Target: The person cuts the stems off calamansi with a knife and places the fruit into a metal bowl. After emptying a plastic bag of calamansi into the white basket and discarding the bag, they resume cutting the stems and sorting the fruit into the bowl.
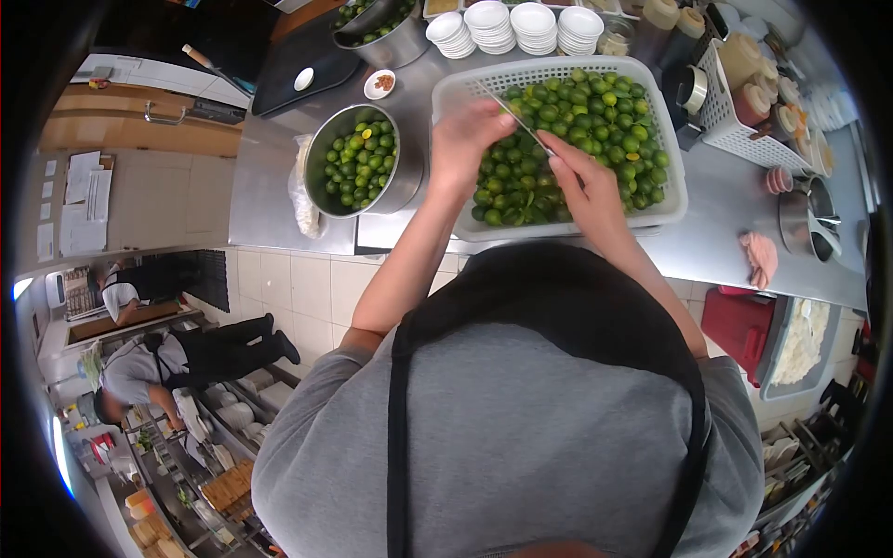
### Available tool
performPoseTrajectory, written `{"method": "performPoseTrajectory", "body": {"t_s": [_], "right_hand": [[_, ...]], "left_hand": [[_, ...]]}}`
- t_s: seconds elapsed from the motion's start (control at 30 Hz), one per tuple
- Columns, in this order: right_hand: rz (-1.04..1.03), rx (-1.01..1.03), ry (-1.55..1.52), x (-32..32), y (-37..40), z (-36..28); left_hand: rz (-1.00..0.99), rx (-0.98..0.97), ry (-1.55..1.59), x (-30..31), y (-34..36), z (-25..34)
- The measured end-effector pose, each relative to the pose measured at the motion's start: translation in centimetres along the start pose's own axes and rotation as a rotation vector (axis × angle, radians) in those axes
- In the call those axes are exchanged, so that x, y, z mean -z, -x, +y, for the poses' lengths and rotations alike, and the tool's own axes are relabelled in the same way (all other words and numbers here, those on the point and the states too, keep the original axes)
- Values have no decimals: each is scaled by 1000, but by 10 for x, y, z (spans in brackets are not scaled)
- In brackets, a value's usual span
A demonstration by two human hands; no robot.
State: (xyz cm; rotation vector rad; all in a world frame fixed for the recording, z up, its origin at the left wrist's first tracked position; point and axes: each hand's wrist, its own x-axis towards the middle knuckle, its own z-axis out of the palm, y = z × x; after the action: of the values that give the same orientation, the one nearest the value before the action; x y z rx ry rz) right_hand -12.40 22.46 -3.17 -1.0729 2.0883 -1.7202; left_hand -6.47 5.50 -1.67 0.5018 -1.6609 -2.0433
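Both hands are over the left part of a white perforated basket (676,177) heaped with small green limes (595,112). My right hand (586,177) is closed around the near end of a thin metal tool (526,128), perhaps a knife, which slants up and to the left. Motion blurs my left hand (473,135), raised at the basket's left edge beside the tool; whether it holds anything is hard to make out. Left of the basket stands a round steel pot (409,163) with more limes (358,158) in it.
Stacked white dishes (512,28) line the back. Sauce bottles (744,65) stand in a white crate (721,112) at right. A pink cloth (760,259) lies near the counter edge. Two people (139,372) (121,288) are far left.
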Motion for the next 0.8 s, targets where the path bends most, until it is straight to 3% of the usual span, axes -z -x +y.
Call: {"method": "performPoseTrajectory", "body": {"t_s": [0.07,0.23,0.4,0.5,0.53,0.6,0.63,0.73,0.8], "right_hand": [[60,68,5,-2,-4,3],[19,6,-5,2,-2,1],[-26,-8,-38,7,4,6],[-27,-113,-89,11,4,6],[-18,-122,-78,11,4,8],[-7,-131,-68,11,3,9],[-7,-116,-82,11,3,9],[-12,-115,-97,13,4,7],[-14,-125,-99,14,4,8]], "left_hand": [[-44,27,-10,-3,4,1],[-97,194,352,9,-5,2],[-25,198,356,30,-27,-6],[8,262,-98,40,-35,-27],[7,262,-98,41,-34,-37],[-130,-62,-876,36,-31,-52],[-39,-187,-1090,29,-25,-57],[19,-184,-1128,22,-23,-62],[-71,-197,-966,37,-30,-55]]}}
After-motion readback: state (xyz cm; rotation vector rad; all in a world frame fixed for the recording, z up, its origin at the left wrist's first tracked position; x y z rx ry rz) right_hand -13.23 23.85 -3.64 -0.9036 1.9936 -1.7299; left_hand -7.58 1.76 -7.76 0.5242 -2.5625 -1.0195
